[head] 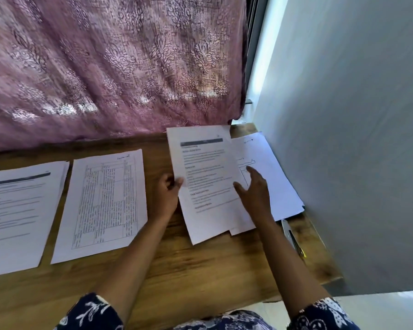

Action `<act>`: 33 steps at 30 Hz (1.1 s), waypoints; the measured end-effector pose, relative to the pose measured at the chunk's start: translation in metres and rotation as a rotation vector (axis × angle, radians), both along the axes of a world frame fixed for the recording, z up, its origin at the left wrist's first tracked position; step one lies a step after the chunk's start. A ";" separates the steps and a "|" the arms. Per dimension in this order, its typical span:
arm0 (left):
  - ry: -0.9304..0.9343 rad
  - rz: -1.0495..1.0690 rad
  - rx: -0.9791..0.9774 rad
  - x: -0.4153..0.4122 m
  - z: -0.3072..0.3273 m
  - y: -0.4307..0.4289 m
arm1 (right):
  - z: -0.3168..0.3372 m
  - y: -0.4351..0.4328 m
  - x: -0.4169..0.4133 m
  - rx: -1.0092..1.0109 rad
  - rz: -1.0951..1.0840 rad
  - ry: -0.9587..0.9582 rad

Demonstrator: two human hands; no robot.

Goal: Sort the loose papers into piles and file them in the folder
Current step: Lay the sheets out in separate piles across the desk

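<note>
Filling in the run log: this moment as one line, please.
left hand: pinches printed sheet | right hand: touches paper stack | desk: text pile, table sheet at left

Soft daylight, moderately bright. The strongest light is a glaring, nearly washed-out strip of window (260,55) at far right. It glows in pale patches through the lower curtain (105,67) and falls evenly on the right wall (355,139). Shadows on the desk (200,270) are faint. The whole view is slightly blurred; print on the papers (105,206) is unreadable. Wide-angle distortion bends straight edges toward the borders.
</note>
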State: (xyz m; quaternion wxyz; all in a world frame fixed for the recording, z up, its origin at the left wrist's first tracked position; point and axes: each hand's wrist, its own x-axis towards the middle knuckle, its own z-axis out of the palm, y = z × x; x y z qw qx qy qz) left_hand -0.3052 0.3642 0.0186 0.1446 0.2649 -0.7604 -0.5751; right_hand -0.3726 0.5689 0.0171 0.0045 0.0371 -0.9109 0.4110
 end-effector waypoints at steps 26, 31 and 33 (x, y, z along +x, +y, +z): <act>-0.353 0.315 -0.291 0.202 0.021 -0.369 | 0.004 -0.395 0.150 -0.215 0.388 -0.366; -0.428 0.309 -0.374 0.208 0.010 -0.384 | -0.009 -0.421 0.166 -0.174 0.379 -0.365; -0.455 0.303 -0.415 0.210 0.005 -0.390 | -0.014 -0.425 0.172 -0.137 0.372 -0.338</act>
